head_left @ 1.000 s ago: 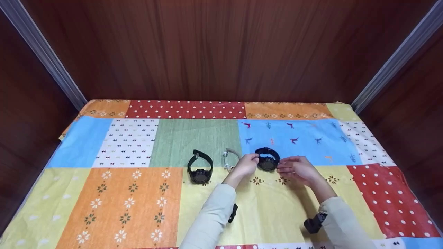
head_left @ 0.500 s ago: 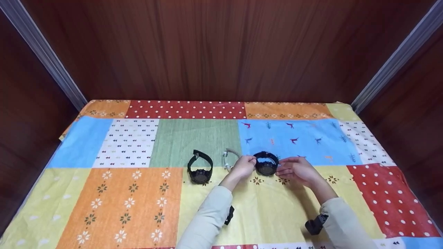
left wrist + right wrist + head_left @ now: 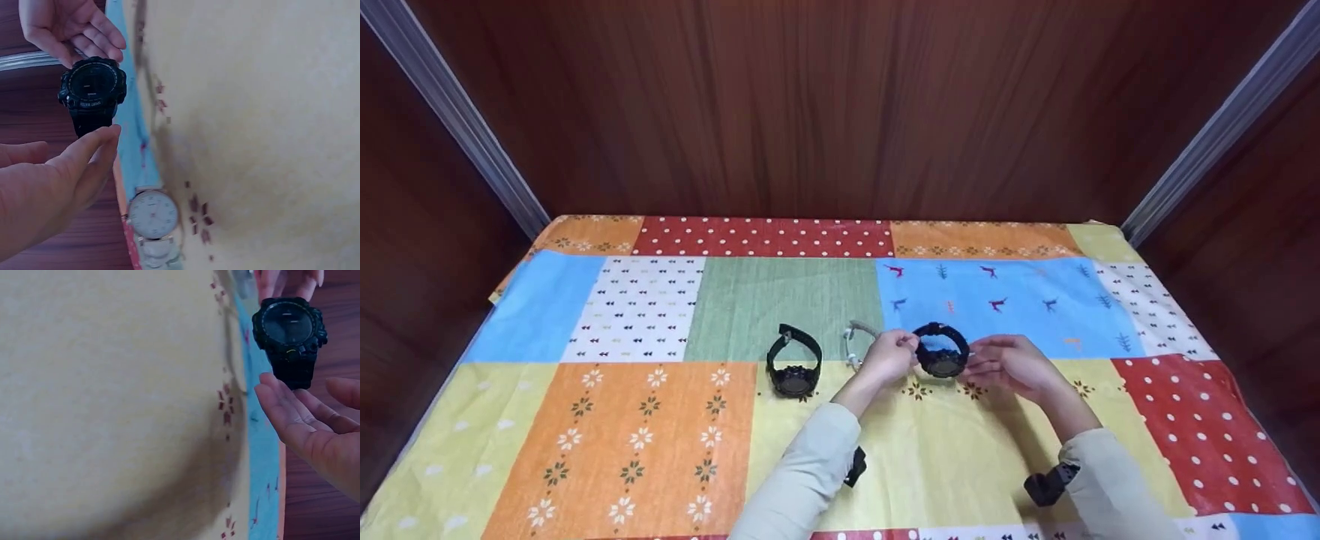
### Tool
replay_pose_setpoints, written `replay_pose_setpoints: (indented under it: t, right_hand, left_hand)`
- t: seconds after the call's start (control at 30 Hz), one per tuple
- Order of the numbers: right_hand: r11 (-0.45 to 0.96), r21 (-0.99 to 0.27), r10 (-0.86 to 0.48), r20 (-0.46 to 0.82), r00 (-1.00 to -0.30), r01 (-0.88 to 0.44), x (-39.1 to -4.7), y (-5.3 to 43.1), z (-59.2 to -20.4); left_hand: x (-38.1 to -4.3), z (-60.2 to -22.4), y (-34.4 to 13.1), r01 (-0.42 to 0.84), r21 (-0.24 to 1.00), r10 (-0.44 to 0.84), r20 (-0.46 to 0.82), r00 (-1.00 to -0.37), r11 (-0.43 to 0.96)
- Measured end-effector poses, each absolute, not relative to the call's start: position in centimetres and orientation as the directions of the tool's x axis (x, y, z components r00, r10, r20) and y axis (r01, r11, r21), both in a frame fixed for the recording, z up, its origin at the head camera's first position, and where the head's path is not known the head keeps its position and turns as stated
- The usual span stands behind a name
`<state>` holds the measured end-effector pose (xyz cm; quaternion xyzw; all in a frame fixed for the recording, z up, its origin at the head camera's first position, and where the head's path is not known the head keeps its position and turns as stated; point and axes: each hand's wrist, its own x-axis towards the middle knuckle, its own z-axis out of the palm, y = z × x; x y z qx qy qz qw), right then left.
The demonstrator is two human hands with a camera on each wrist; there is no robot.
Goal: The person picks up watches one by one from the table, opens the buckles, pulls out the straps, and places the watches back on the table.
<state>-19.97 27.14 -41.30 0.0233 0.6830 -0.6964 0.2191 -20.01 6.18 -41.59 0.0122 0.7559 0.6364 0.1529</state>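
Note:
A black digital sports watch (image 3: 943,361) is between my two hands, its strap standing up in a loop in the head view. My left hand (image 3: 891,354) pinches the watch's left side with thumb and fingers. In the left wrist view the watch's round face (image 3: 93,84) points toward the camera. On the other side my right hand (image 3: 1011,365) has its fingers extended close to the strap, thumb apart, as the right wrist view shows. Whether those fingertips touch the strap I cannot tell.
To the left lies a second black watch (image 3: 795,381). Between it and my left hand is a light-strapped watch (image 3: 153,215) with a white dial, partly hidden in the head view. A patchwork cloth (image 3: 652,435) covers the table. Dark wood panels (image 3: 840,105) enclose it.
The watch has shifted and tilted slightly between the hands, dipping toward the person and then a little rightward. The left hand moved slightly left and the right hand slightly right. The other watches stayed put.

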Motion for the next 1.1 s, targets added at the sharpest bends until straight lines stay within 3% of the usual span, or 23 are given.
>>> replay_pose_setpoints:
  t: [0.43,1.1]
  right_hand:
    - [-0.029,-0.967,-0.329,-0.231,-0.916,0.254,-20.1,25.1,-38.1]
    - [-0.054,-0.974,-0.388,-0.184,-0.903,0.222,-18.8,20.2,-35.1]
  left_hand:
    - [-19.5,-38.4,3.3,-0.246,0.969,0.174,-0.238,-0.956,-0.025]
    - [-17.7,-36.1,-2.2,-0.163,0.985,0.11,-0.157,-0.981,-0.049]
